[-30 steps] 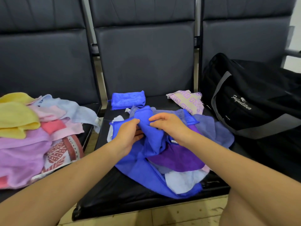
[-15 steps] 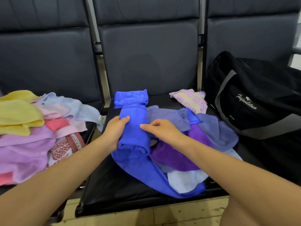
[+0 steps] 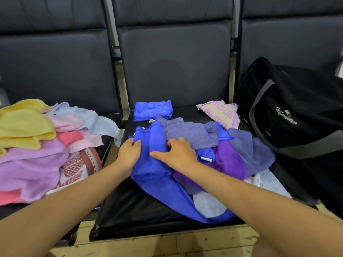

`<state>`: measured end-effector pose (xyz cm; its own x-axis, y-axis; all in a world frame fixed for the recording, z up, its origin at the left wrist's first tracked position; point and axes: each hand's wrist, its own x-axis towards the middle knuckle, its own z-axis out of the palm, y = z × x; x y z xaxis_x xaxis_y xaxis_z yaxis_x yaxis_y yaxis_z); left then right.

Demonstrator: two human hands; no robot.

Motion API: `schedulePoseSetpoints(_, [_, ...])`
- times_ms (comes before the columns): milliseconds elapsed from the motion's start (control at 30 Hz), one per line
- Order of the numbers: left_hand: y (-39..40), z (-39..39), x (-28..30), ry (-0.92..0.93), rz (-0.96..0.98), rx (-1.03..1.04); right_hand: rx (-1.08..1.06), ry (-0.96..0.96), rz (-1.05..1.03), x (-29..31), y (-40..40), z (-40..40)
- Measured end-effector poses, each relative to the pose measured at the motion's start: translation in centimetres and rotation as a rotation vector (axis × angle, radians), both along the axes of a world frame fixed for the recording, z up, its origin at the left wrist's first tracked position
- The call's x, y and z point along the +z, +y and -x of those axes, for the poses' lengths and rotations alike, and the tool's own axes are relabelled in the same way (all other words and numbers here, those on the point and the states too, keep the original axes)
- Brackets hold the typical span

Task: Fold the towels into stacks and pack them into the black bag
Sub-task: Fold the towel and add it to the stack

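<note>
Facing three dark seats (image 3: 174,65), we work at the middle one. At three o'clock the black bag (image 3: 297,115) sits on the right seat, well apart from our hands. At nine o'clock a loose heap of towels (image 3: 33,151) in yellow, pink and lilac covers the left seat. On the middle seat lies the blue and purple pile (image 3: 241,151), spreading from the centre toward four o'clock, with a pale blue piece at its lower edge.

On top of that pile, at the centre, sits the blue towel (image 3: 150,145), bunched into a thick roll with its tail trailing toward five o'clock. At twelve o'clock from it a folded blue towel (image 3: 153,110) lies flat at the back of the seat, and at one o'clock a patterned towel (image 3: 219,113) lies just beside the bag.

Our left hand (image 3: 129,153) grips the roll's left side, fingers curled onto the cloth. Our right hand (image 3: 175,153) holds its right side, thumb stretched across the front and fingers bent into the fabric. Both hands are close together with the roll between them.
</note>
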<state>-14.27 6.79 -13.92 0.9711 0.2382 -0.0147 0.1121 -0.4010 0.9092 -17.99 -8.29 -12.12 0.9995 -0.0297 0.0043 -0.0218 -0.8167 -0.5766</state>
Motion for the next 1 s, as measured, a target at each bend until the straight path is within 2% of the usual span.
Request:
schedulePoseSetpoints(133, [-0.9,0.6,1.0,-0.048,0.119,-0.049,0.094,0.019,-0.162,0.2,0.7,-0.1])
schedulePoseSetpoints(333, [-1.5,1.6,2.8,-0.038,0.385,-0.082,0.019,0.099,-1.015,4.2,-0.7,-0.3])
schedulePoseSetpoints(433, [-2.2,2.5,3.5,0.090,0.530,-0.280,0.042,0.169,-1.238,5.4,-2.4,-0.6])
schedulePoseSetpoints(533, [-2.8,3.6,4.7,0.332,0.715,-0.345,0.094,0.242,-1.315,6.0,-3.7,-0.4])
schedulePoseSetpoints(567, [-3.0,3.8,5.0,0.363,0.792,-0.366,0.115,0.276,-1.329,6.0,-4.2,-0.4])
schedulePoseSetpoints(667, [-3.8,4.1,6.0,0.206,0.939,-0.371,0.182,0.353,-1.303,5.9,-4.8,-0.3])
schedulePoseSetpoints(833, [-3.4,1.8,6.2,-0.068,0.723,-0.064,0.208,0.326,-1.173,4.1,-3.6,-0.7])
schedulePoseSetpoints(933, [-3.5,0.5,7.1,-0.142,0.744,0.057,0.166,0.385,-1.156,2.9,-3.0,-0.7])
schedulePoseSetpoints(1000, [-4.0,-0.3,7.5,-0.154,0.800,0.062,0.115,0.463,-1.247,2.6,-2.7,-0.8])
